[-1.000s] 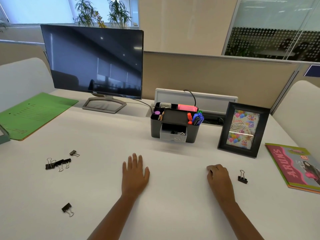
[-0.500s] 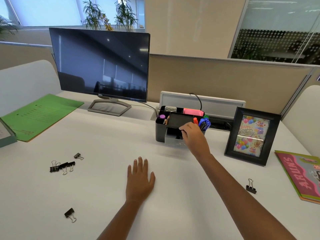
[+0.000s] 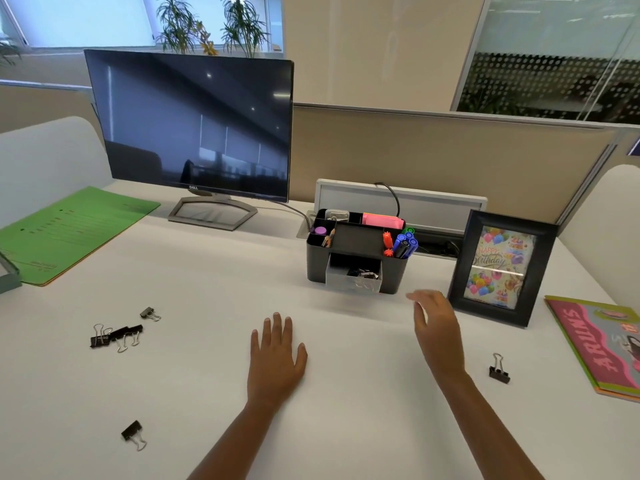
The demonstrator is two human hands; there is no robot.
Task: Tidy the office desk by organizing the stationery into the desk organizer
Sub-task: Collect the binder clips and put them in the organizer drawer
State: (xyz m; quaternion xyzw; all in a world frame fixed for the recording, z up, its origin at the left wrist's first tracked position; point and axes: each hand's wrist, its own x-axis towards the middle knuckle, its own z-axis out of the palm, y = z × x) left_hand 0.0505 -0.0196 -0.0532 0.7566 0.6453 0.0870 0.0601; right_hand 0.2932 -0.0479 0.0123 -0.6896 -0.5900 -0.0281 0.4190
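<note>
Just in front of the desk organizer, the right hand hovers above the desk, fingers loosely spread and holding nothing. The left hand lies flat, palm down, fingers straight. The organizer's drawer stands pulled out (black clips inside). Loose binder clips lie clustered far left; a single clip sits right of the right hand.

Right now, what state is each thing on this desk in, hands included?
Clear plastic drawer of dark grey desk organizer: pulled open, clips inside.
Black flat monitor: screen dark.
Black metal binder clips: loose on desk, group left, one right.
Left hand: flat on desk, empty.
Right hand: raised, fingers relaxed, empty.
Black picture frame: upright.
Green paper folder: closed, flat.
</note>
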